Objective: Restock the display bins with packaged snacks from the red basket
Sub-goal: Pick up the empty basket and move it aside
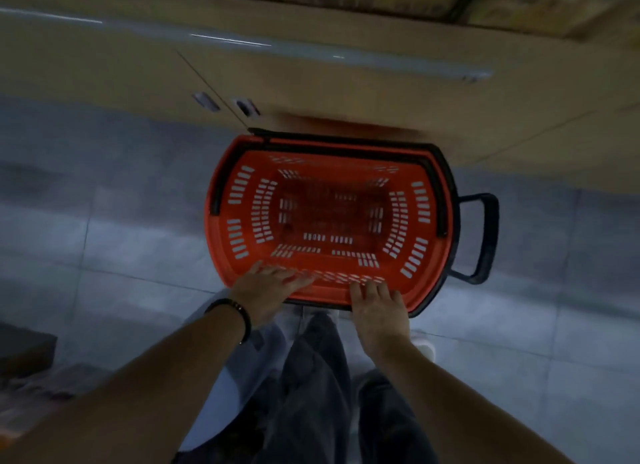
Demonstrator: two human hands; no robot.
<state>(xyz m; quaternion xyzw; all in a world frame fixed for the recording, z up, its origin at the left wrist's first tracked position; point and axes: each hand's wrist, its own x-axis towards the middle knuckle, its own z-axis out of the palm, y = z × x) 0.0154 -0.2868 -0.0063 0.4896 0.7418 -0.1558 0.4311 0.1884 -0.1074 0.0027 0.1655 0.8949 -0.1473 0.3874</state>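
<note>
Basket (pixel 216 241) — red slotted plastic, rounded rim

Grey-blue tiled floor (pixel 104 241), crossed by pale joint lines, somewhat blurred. Standing on it, a red slotted plastic basket (pixel 216 241) with black handles. Just beyond the basket, the foot of a tan wooden cabinet (pixel 346 92). Well to the basket's left and nearer, a dark brown box (pixel 24 352). Close by the basket's near right corner, a white shoe (pixel 426 347).
</note>
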